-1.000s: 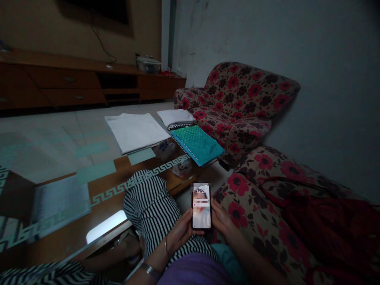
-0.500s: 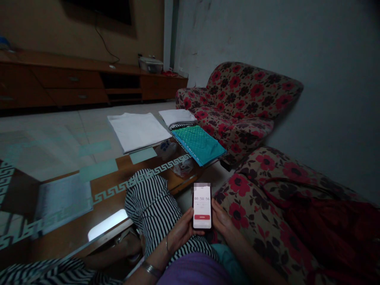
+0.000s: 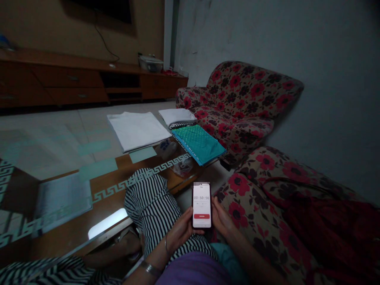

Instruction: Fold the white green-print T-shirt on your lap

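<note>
A phone (image 3: 202, 209) is held upright over my lap, its lit screen reading 00:50:56 above a red button. My left hand (image 3: 184, 226) grips its left side and lower edge, fingers passing beneath it. Along the right edge my right hand (image 3: 222, 217) is closed against the phone, its fingers partly hidden behind it. Black-and-white striped cloth (image 3: 152, 202) covers my leg below. Beyond, on the glass table, lie a folded white cloth (image 3: 139, 130), a smaller folded white cloth (image 3: 177, 115) and a folded teal cloth (image 3: 200, 144).
The glass coffee table (image 3: 118, 186) has a patterned border; clear plastic bags (image 3: 181, 166) show beneath its glass. A floral sofa (image 3: 237, 95) stands ahead, and floral seating (image 3: 267, 170) runs along my right with a dark red bag (image 3: 335, 229) on it. A wooden cabinet (image 3: 74, 83) lines the wall.
Both hands keep their hold on the phone, which sits almost unchanged. The screen shows the same time, now sharper. The folded cloths have not moved.
</note>
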`<action>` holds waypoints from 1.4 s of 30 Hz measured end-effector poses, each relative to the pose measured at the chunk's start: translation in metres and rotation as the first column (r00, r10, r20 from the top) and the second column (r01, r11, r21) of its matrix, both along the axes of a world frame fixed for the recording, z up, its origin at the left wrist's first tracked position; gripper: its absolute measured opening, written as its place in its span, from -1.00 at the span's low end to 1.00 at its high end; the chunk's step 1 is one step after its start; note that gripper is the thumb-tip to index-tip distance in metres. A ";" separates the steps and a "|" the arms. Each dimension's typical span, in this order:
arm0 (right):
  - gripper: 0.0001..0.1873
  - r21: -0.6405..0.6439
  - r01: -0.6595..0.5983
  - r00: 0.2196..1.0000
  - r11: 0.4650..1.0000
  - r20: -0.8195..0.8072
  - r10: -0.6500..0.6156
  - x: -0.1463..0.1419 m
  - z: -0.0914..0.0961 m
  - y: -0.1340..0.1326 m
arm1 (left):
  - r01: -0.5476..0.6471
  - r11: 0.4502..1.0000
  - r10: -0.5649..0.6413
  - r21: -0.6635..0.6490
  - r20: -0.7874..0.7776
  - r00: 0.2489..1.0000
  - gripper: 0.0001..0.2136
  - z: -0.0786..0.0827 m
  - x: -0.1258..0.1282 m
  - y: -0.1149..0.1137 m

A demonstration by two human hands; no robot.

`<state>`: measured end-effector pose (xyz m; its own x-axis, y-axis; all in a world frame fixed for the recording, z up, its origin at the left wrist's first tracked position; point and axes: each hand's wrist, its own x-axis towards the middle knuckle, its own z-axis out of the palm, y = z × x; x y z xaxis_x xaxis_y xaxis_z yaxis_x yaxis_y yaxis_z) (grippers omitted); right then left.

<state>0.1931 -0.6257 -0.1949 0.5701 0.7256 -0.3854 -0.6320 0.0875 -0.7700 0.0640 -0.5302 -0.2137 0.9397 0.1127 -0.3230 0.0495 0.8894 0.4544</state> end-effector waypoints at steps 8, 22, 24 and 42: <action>-0.53 0.011 -0.010 1.000 1.000 -0.009 0.010 -0.001 -0.002 -0.003 | -0.005 1.000 0.005 -0.028 0.027 1.000 -0.57 -0.002 0.000 -0.001; -0.54 0.003 0.029 0.999 1.000 -0.019 -0.029 -0.006 -0.007 -0.005 | 0.002 1.000 -0.002 -0.012 -0.001 1.000 -0.60 -0.003 0.000 -0.001; -0.53 0.003 0.029 0.999 1.000 -0.020 -0.028 -0.006 -0.006 -0.005 | 0.007 1.000 -0.007 -0.015 -0.006 1.000 -0.60 -0.005 0.001 -0.001; -0.52 -0.004 0.025 0.999 1.000 -0.046 -0.025 -0.005 -0.006 -0.004 | 0.005 0.999 -0.005 -0.046 0.009 1.000 -0.59 -0.001 -0.001 0.000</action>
